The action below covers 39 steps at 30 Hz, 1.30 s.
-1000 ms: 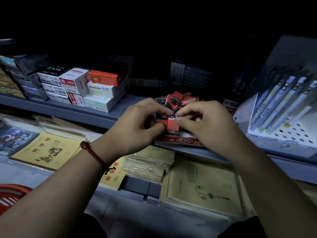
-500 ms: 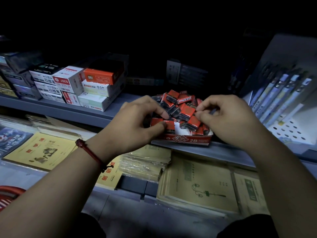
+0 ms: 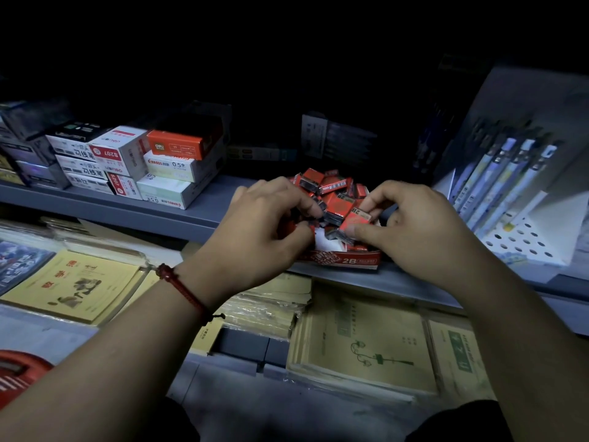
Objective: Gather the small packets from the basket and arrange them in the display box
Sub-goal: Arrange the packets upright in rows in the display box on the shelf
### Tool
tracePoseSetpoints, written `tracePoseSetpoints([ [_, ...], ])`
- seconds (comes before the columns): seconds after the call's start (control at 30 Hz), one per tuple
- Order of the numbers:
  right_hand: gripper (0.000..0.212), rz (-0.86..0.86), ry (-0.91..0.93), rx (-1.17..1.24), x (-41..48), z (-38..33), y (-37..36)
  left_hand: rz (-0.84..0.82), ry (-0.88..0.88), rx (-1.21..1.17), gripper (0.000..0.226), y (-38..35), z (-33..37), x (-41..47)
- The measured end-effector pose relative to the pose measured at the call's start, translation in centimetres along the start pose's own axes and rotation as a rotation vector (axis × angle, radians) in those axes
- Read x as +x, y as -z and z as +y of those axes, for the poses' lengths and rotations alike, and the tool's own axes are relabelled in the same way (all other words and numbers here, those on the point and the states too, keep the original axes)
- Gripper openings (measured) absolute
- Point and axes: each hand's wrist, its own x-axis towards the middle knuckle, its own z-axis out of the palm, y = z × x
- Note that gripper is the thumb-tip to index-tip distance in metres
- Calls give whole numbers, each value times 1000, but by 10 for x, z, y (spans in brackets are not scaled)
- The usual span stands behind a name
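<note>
The right hand (image 3: 414, 231) pinches one red packet (image 3: 352, 223) between its thumb and first finger. The thumb is on the near side and the finger is on the far side. The packet is just over the box (image 3: 347, 260), near its right side. It leans: the end marked 2B is up and away, and the dark end points down and to the left.

Just under that dark end, a bit to the left, there is a white gap (image 3: 322, 242) in the box where no packet lies. The gap sits between the two hands. I think the packet goes down there next, so it needs to tip flat and slide left. The right hand is the nearer one and it holds the packet.

The left hand (image 3: 267, 228) has its fingers curled in at the left side of the box. A bit of red shows between thumb and fingers, but I cannot tell if it truly holds one.

The box sits on the grey shelf (image 3: 207, 215). It is heaped with red packets (image 3: 328, 186), all jumbled and not in rows, so I think the tidying is far from done. The red basket (image 3: 19, 371) is low on the left, well apart from both hands. What is in it cannot be seen.
</note>
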Motion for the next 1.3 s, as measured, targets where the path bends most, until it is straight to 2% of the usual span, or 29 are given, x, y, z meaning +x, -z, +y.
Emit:
tracePoseSetpoints([
  [0.13,12,97,-3,205,3,3,2,9,-13,3,22,-3,1,-1],
  [0.27,9,147,46,379,2,-2,3,-22,13,-206,36,-2,5,-1],
  [0.4,6,111,59,495,1,-6,-1,-46,87,-471,27,-2,9,1],
  [0.53,7,96,69,513,0,-10,-4,-35,99,-559,20,2,6,3],
  [0.63,9,75,59,491,0,-10,-6,39,156,-616,18,3,4,5],
  [0.7,10,19,30,517,0,-11,-6,94,211,-697,20,2,0,6],
  [0.77,19,-74,4,535,-1,-13,-6,116,263,-766,22,1,-1,7],
  [0.83,24,-136,20,492,-2,-14,-6,122,290,-779,20,1,-2,7],
  [0.97,5,-139,91,437,-1,-13,-10,109,298,-775,14,2,-3,7],
  [1.03,3,-118,103,451,0,-12,-11,91,273,-751,12,2,-3,6],
  [1.13,21,-131,99,476,-1,-13,-11,65,240,-717,13,0,-1,5],
  [1.2,27,-89,100,470,0,-13,-10,75,223,-676,13,-2,-1,5],
  [1.3,23,61,69,385,3,-8,-8,131,242,-588,15,-2,-4,6],
])
